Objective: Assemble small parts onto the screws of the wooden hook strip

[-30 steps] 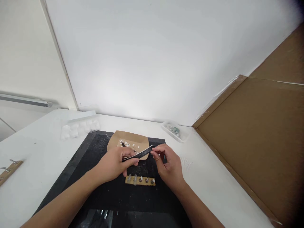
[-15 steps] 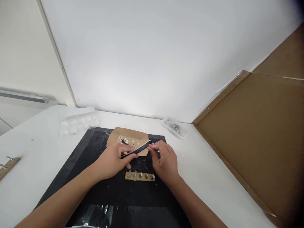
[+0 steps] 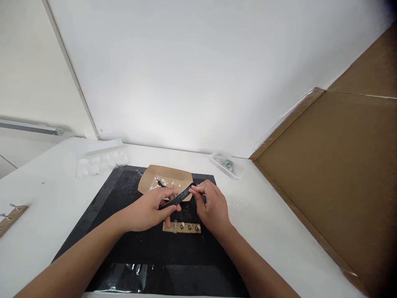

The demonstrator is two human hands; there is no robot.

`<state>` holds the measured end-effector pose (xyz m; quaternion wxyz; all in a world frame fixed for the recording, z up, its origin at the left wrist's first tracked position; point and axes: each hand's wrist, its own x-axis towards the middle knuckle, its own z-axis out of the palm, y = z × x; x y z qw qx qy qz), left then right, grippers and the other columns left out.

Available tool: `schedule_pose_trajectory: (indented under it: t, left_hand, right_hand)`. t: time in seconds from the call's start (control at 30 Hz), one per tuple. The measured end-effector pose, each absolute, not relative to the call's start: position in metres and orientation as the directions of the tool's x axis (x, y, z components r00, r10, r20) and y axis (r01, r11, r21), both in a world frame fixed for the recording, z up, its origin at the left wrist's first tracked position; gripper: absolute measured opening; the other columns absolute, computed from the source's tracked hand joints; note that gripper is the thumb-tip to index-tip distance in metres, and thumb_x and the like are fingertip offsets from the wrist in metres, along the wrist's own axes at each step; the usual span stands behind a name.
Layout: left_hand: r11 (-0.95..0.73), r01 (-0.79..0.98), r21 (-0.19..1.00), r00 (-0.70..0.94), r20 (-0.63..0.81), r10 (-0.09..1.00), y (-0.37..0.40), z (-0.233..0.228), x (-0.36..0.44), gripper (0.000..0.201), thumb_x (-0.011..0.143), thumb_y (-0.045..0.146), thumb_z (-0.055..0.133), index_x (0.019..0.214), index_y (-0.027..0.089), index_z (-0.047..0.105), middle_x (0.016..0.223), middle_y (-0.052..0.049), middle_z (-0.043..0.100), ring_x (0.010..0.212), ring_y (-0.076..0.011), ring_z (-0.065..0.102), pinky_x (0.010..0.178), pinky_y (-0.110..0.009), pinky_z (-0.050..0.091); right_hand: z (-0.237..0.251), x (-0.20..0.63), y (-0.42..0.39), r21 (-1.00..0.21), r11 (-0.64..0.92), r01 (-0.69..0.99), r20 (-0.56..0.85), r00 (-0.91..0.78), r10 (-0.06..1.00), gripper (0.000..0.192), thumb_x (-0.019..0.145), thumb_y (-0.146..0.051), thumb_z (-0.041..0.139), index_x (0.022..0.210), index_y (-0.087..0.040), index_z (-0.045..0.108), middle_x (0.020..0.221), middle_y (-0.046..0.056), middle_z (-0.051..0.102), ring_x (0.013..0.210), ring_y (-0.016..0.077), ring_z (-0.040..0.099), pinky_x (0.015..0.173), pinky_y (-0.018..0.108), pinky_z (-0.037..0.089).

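Observation:
A thin black nail file (image 3: pixel 178 199) with a pale edge slants up to the right above the mat. My left hand (image 3: pixel 155 209) is closed on its lower end, thumb in front and fingers behind. At the upper end, my right hand (image 3: pixel 211 203) is closed in a pinch against the file; what sits between its fingertips is too small to make out. Just below the hands lies a wooden strip (image 3: pixel 194 228) bearing small metal stands, some topped with white or clear nail tips. A left fingertip covers its left end. Behind is a brown paper tray (image 3: pixel 180 176) with white bits and a dark piece.
A black mat (image 3: pixel 149 248) covers the white table's middle. A clear compartment box (image 3: pixel 102 161) stands back left, and a white dish (image 3: pixel 225 164) with greenish bits back right. Another stand strip (image 3: pixel 12 219) lies far left. A cardboard panel (image 3: pixel 335 165) borders the right side.
The nail file tilts more steeply and shows more of its dark face. My right hand has shifted slightly left and up along it. A left fingertip now overlaps the wooden strip's left end.

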<state>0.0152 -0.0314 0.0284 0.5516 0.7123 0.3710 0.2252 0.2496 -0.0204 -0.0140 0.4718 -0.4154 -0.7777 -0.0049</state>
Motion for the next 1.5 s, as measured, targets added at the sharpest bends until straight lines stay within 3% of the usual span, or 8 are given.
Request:
schedule_pose_trajectory:
  t: [0.13, 0.4, 0.57, 0.63, 0.9, 1.17, 1.3, 1.5]
  left_hand:
    - [-0.157, 0.311, 0.937, 0.581, -0.057, 0.812, -0.034, 0.026, 0.018, 0.023, 0.1, 0.041, 0.061, 0.112, 0.021, 0.064, 0.101, -0.003, 0.067, 0.066, -0.0125, 0.061, 0.062, -0.026, 0.052]
    - [-0.066, 0.446, 0.893, 0.476, -0.175, 0.862, -0.032, 0.019, 0.023, 0.043, 0.105, 0.056, 0.05, 0.085, 0.019, 0.058, 0.073, 0.001, 0.064, 0.047, -0.0084, 0.051, 0.048, -0.023, 0.041]
    - [-0.005, 0.351, 0.936, 0.497, -0.182, 0.848, -0.033, 0.021, 0.023, 0.037, 0.105, 0.055, 0.052, 0.102, 0.019, 0.057, 0.111, -0.008, 0.078, 0.062, -0.0153, 0.077, 0.051, -0.022, 0.048]
    - [0.03, 0.307, 0.951, 0.516, -0.192, 0.835, -0.033, 0.022, 0.024, 0.038, 0.106, 0.057, 0.051, 0.107, 0.019, 0.056, 0.115, -0.01, 0.079, 0.062, -0.0164, 0.078, 0.049, -0.022, 0.046]
    - [0.067, 0.338, 0.939, 0.453, -0.225, 0.863, -0.031, 0.025, 0.028, 0.046, 0.104, 0.058, 0.054, 0.097, 0.015, 0.069, 0.092, -0.009, 0.083, 0.047, -0.0117, 0.069, 0.046, -0.022, 0.039]
    - [0.034, 0.407, 0.913, 0.447, -0.231, 0.864, -0.034, 0.032, 0.028, 0.05, 0.105, 0.058, 0.052, 0.099, 0.016, 0.079, 0.055, -0.002, 0.072, 0.041, -0.0118, 0.057, 0.046, -0.021, 0.04]
    - [0.015, 0.428, 0.904, 0.441, -0.223, 0.869, -0.035, 0.031, 0.027, 0.055, 0.104, 0.06, 0.051, 0.091, 0.016, 0.08, 0.05, -0.002, 0.067, 0.041, -0.0115, 0.054, 0.046, -0.021, 0.04]
    - [0.011, 0.406, 0.914, 0.44, -0.206, 0.874, -0.035, 0.034, 0.028, 0.053, 0.104, 0.059, 0.052, 0.085, 0.017, 0.079, 0.048, 0.001, 0.062, 0.041, -0.0111, 0.054, 0.046, -0.021, 0.039]
  right_hand:
    - [-0.014, 0.248, -0.021, -0.354, 0.646, 0.676, 0.729, -0.234, 0.643, 0.015, 0.106, -0.019, 0.06, 0.092, -0.023, 0.057, 0.083, 0.003, 0.065, 0.075, 0.0206, 0.062, 0.068, 0.035, 0.045]
    - [-0.015, 0.245, -0.021, -0.322, 0.68, 0.659, 0.709, -0.308, 0.634, 0.016, 0.105, -0.02, 0.062, 0.091, -0.023, 0.056, 0.079, 0.0, 0.064, 0.074, 0.0185, 0.062, 0.072, 0.035, 0.042]
    - [-0.014, 0.244, -0.022, -0.31, 0.667, 0.678, 0.726, -0.283, 0.626, 0.016, 0.105, -0.02, 0.062, 0.091, -0.023, 0.056, 0.079, 0.0, 0.065, 0.073, 0.0191, 0.064, 0.073, 0.036, 0.041]
    - [-0.013, 0.244, -0.022, -0.308, 0.656, 0.689, 0.737, -0.264, 0.622, 0.016, 0.105, -0.02, 0.062, 0.091, -0.024, 0.055, 0.079, 0.001, 0.067, 0.074, 0.0196, 0.065, 0.073, 0.037, 0.041]
    - [-0.015, 0.238, -0.02, -0.318, 0.638, 0.702, 0.725, -0.253, 0.64, 0.017, 0.105, -0.02, 0.06, 0.091, -0.024, 0.053, 0.08, 0.0, 0.067, 0.074, 0.0191, 0.064, 0.08, 0.04, 0.042]
    - [-0.009, 0.24, -0.017, -0.287, 0.622, 0.729, 0.741, -0.242, 0.626, 0.019, 0.106, -0.018, 0.057, 0.09, -0.023, 0.05, 0.078, -0.001, 0.064, 0.07, 0.0181, 0.062, 0.08, 0.04, 0.037]
    - [-0.008, 0.241, -0.017, -0.238, 0.681, 0.692, 0.703, -0.361, 0.613, 0.022, 0.107, -0.017, 0.056, 0.088, -0.024, 0.048, 0.078, -0.001, 0.064, 0.069, 0.0172, 0.061, 0.078, 0.04, 0.037]
    - [-0.007, 0.238, -0.019, -0.225, 0.638, 0.736, 0.747, -0.29, 0.598, 0.023, 0.108, -0.018, 0.054, 0.088, -0.024, 0.046, 0.075, -0.002, 0.062, 0.068, 0.0173, 0.06, 0.079, 0.041, 0.036]
